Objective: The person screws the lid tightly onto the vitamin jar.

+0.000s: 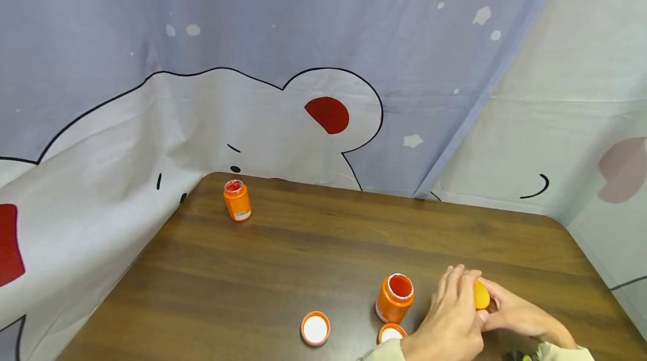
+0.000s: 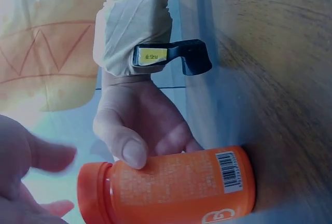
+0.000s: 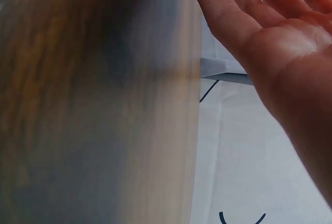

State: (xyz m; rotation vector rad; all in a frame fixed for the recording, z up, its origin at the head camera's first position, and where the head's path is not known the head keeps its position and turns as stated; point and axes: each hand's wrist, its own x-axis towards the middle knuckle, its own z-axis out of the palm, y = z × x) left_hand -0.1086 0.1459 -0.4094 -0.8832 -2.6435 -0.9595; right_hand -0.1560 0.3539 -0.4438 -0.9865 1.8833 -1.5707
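Note:
An orange jar (image 2: 176, 182) with its cap (image 2: 93, 190) on stands upright at the right of the table, its barcode label showing in the left wrist view. My right hand (image 1: 523, 313) holds the jar's body, thumb across the near side and fingers mostly hidden behind it. Beside the cap, my left hand (image 1: 452, 316) has its fingers extended; in the left wrist view its blurred thumb and a finger are spread, with a gap before the cap. The right wrist view shows the palm of my right hand (image 3: 280, 42), with the jar almost wholly out of frame.
Left of my hands stands an uncapped orange jar (image 1: 395, 299), red inside. One upturned cap (image 1: 315, 328) lies on the wooden table (image 1: 253, 282), another cap (image 1: 392, 332) by my left wrist. A second uncapped jar (image 1: 237, 201) is at the far left corner. Printed curtains (image 1: 253, 24) surround the table.

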